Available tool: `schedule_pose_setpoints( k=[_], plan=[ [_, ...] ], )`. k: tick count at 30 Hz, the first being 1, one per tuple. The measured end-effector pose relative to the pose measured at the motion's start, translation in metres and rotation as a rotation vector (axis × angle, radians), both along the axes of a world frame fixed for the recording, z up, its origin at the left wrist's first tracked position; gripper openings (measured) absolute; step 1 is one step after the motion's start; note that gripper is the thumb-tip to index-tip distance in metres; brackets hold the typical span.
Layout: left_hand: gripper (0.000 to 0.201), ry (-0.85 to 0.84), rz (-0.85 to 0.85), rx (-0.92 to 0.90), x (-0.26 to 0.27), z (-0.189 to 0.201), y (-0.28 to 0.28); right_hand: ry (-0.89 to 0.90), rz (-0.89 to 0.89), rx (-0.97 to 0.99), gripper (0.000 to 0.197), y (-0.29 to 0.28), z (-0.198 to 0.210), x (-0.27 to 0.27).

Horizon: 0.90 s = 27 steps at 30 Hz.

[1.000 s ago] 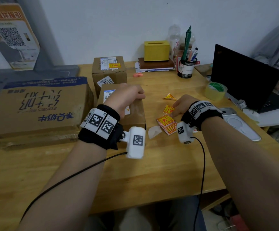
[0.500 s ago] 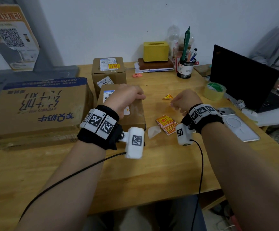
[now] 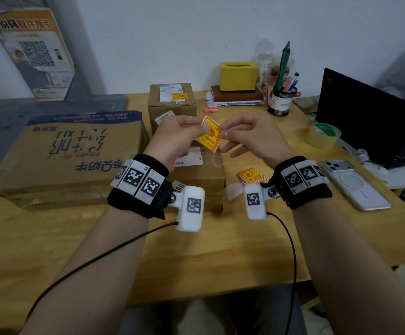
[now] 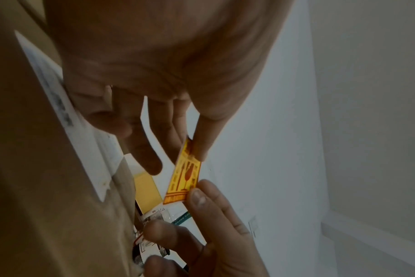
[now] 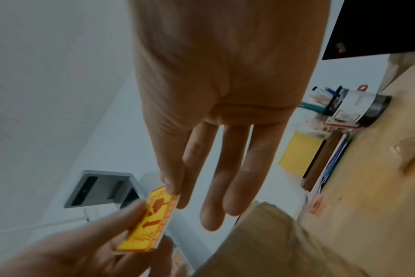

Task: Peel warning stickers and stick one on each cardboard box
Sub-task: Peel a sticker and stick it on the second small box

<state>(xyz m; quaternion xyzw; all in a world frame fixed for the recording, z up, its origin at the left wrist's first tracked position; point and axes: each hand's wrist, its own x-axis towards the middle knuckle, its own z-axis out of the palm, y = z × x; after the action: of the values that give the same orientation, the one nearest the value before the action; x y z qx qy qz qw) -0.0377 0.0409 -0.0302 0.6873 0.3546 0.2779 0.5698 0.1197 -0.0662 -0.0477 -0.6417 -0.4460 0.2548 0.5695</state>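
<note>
Both hands hold one yellow-and-red warning sticker (image 3: 208,137) (image 4: 183,179) (image 5: 149,223) in the air above the near small cardboard box (image 3: 204,175). My left hand (image 3: 181,136) pinches its left edge between thumb and forefinger. My right hand (image 3: 247,136) pinches its right corner, with the other fingers straight. A far small box (image 3: 172,105) carries a yellow sticker (image 3: 178,96) on its top. A large flat cardboard box (image 3: 68,153) lies at the left. A small stack of stickers (image 3: 251,175) lies on the table right of the near box.
A pale backing paper (image 3: 234,191) lies by the sticker stack. A phone (image 3: 355,187), a tape roll (image 3: 323,135) and a black laptop (image 3: 366,117) stand at the right. A yellow tissue box (image 3: 237,76) and a pen cup (image 3: 281,100) stand at the back of the wooden table (image 3: 196,250).
My right hand lifted a sticker from the table and brought it to the middle. My left hand left the top of the near box and rose to pinch the sticker too.
</note>
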Motion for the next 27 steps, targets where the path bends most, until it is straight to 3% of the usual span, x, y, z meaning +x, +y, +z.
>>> schedule_pose_setpoints(
  k=[6,11,18,27],
  plan=[
    [0.013,-0.045,0.044,0.062,-0.019,0.002,0.007,0.153,0.04,0.078,0.013,0.003,0.004,-0.015],
    [0.021,-0.09,0.017,0.05,-0.029,0.006,0.006,0.097,0.029,0.006,0.021,0.005,0.006,-0.022],
    [0.009,-0.053,0.02,0.052,-0.037,0.005,0.01,0.053,0.055,-0.034,0.02,0.008,0.009,-0.026],
    [0.009,-0.03,0.02,0.031,-0.038,0.004,0.012,0.068,0.094,-0.024,0.021,0.009,0.007,-0.025]
  ],
)
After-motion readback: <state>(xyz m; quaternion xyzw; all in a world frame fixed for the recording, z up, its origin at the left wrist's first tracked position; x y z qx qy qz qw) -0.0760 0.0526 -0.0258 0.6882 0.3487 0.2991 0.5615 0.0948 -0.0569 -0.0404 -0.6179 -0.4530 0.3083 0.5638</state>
